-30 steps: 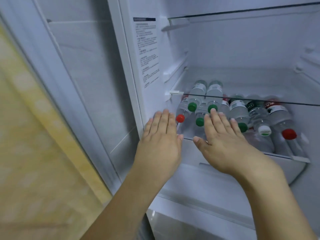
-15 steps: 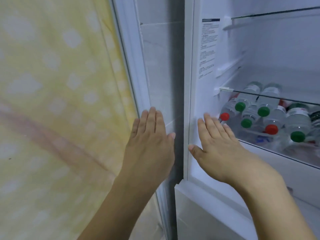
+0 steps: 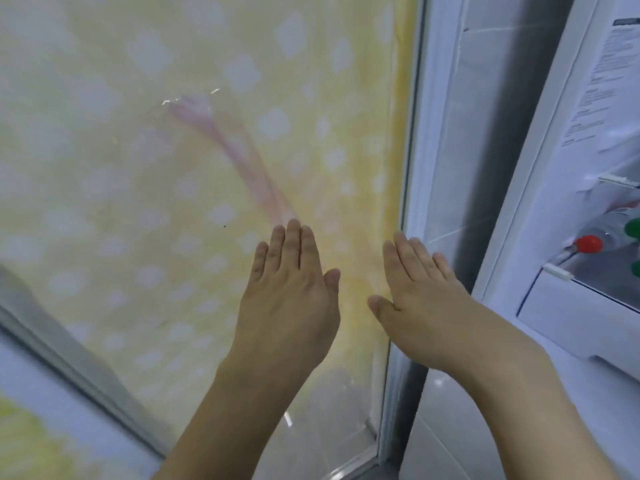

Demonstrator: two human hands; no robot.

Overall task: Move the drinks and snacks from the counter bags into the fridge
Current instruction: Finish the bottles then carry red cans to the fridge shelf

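Yellow dotted curtain (image 3: 173,168) behind flat left hand (image 3: 289,303), right hand (image 3: 420,306).

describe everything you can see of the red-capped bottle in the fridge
Only a sliver of the red-capped bottle shows at the frame's right edge. It lies on its side inside the open fridge, round red cap facing outward, clear plastic body running back behind it. The rest is cut off or blurred. Neither hand touches it.

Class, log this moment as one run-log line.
left hand: open, empty | right hand: open, empty | fridge: open | red-capped bottle: on shelf
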